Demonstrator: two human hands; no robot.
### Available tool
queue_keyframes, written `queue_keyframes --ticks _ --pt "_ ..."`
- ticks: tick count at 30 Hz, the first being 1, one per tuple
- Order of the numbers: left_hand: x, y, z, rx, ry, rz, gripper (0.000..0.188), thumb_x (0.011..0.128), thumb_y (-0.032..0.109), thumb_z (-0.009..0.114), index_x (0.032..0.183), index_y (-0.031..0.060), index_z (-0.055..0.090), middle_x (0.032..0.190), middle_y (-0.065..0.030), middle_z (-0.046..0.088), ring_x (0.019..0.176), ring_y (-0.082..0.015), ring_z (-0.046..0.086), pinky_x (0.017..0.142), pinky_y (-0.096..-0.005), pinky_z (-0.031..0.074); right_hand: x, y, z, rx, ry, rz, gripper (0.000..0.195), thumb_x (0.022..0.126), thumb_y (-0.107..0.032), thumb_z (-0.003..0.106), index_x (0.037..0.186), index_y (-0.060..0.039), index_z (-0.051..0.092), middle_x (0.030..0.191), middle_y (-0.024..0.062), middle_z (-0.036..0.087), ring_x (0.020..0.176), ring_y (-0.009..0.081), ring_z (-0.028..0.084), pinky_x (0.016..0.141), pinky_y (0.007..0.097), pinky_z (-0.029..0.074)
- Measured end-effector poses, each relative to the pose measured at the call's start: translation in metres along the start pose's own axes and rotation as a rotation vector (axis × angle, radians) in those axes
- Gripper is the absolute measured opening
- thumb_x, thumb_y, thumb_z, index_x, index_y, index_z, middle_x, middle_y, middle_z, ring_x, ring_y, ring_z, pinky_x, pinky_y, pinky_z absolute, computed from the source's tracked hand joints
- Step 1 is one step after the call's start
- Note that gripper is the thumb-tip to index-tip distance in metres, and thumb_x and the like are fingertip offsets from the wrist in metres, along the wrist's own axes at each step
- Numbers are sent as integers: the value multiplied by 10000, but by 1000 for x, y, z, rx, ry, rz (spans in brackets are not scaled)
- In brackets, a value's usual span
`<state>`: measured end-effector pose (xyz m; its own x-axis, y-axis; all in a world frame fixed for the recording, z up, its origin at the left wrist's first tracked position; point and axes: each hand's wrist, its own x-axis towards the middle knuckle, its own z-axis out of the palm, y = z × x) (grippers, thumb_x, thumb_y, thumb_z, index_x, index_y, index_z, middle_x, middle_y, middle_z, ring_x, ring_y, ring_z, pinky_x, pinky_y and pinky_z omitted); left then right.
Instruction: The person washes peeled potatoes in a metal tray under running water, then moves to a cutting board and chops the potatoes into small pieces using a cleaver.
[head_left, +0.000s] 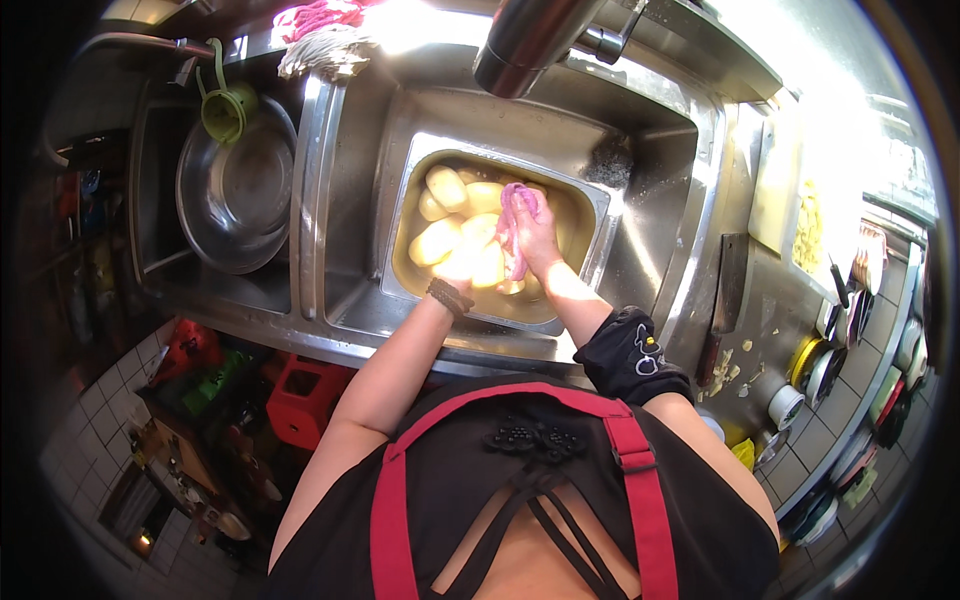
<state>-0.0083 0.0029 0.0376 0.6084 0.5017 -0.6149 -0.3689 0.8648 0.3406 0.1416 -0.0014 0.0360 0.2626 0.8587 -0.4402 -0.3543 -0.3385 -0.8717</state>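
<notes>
A rectangular stainless steel pan (403, 187) of water stands in the right sink basin, with several peeled potatoes (447, 187) in it. My right hand (537, 229) grips a pink cloth (517, 196) over the right part of the pan; whether something lies within the cloth cannot be told. My left hand (454, 270) is at the pan's near side among the potatoes, washed out by glare, so its fingers and any hold are unclear. A braided bracelet is on the left wrist.
The faucet (510, 67) overhangs the far side. A metal bowl (240, 202) and green strainer (226, 114) are at the left basin. A dark scouring pad (609, 163) sits behind the pan. On the right counter lie a cleaver (729, 285) and a tray of cut pieces (808, 232).
</notes>
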Motion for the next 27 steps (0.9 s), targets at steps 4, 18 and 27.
queue_keyframes --ticks 4,18,27 --pt "-1 14 -35 716 349 289 222 823 212 578 933 20 598 857 -93 615 757 -179 591 694 -286 481 6 -6 -45 -551 183 -101 245 879 -207 545 1065 -47 529 870 103 629 691 192 618 621 287 487" --pt "17 -1 3 1780 349 475 414 740 252 652 1099 74 551 1017 -160 547 948 -328 531 839 -404 432 7 4 -40 -177 -364 367 431 725 26 506 1151 -32 549 1022 52 592 973 136 545 892 226 406" --pt "21 -27 6 2196 131 -21 397 778 279 545 1109 61 516 1128 -196 540 1076 -320 508 935 -416 373 -21 57 -46 -1367 -198 -319 387 788 -170 589 1157 -92 501 1189 191 471 1134 360 430 963 451 337"
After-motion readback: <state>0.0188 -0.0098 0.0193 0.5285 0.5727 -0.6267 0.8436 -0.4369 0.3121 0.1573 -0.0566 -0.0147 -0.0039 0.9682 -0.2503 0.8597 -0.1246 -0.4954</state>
